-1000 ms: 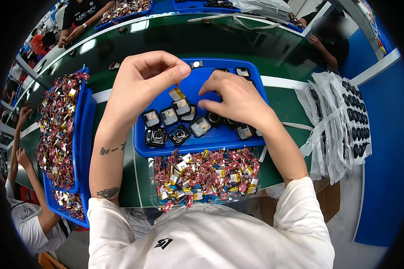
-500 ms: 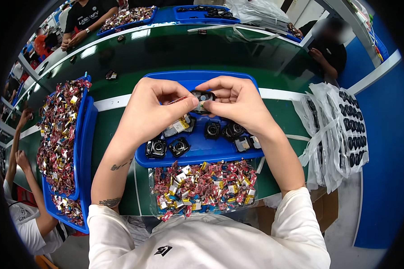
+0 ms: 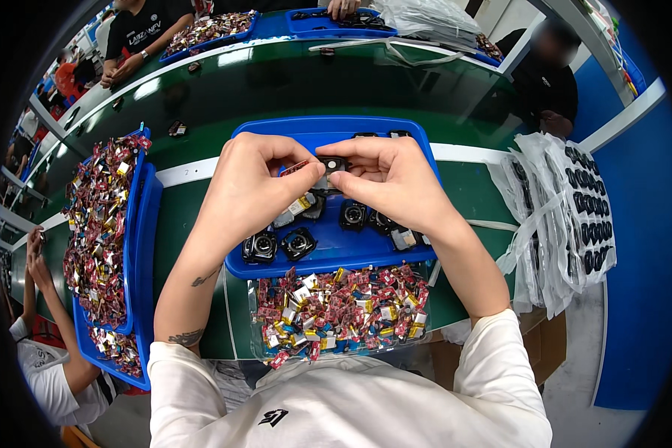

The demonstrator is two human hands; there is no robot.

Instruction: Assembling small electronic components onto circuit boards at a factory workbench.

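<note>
Over the blue tray (image 3: 321,261), my left hand (image 3: 257,183) and my right hand (image 3: 399,179) are closed on a small black smartwatch case (image 3: 333,166) held between them. Both thumbs press on its near side, and the other fingers are behind it, partly hidden. A small red circuit board (image 3: 294,168) shows by the fingers of my left hand. Under my hands in the tray lie several more black watch cases (image 3: 299,243), some with round windows up, and a battery with yellow tape (image 3: 302,204).
Nearest me, a clear bin (image 3: 340,310) holds a heap of red boards with batteries. Stacked blue bins (image 3: 143,261) of similar parts stand left. White bagged trays of black parts (image 3: 575,213) are at right. A green conveyor (image 3: 276,86) runs behind; co-workers sit around.
The watch case has tilted in my fingers, and my right hand has shifted slightly left. Parts on the conveyor have moved a little left. A co-worker's hand now reaches into the far blue tray.
</note>
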